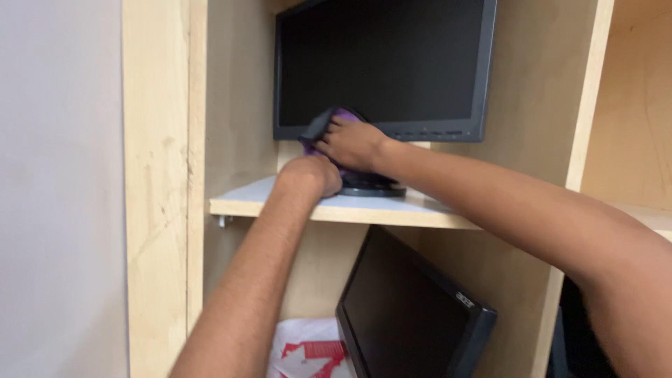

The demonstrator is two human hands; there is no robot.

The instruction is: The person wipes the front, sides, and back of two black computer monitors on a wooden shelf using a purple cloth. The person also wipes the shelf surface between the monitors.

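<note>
The right hand (353,143) grasps a purple cloth (329,126) at the monitor (381,66) stand, near the shelf (245,203) front edge; left hand (311,175) clenched beside it. Wiping seems underway.

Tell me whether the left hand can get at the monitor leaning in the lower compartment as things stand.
Probably yes. The left hand rests by the upper monitor's round base on the shelf, holding nothing visible. The lower monitor leans just beneath, and nothing stands in front of it.
</note>
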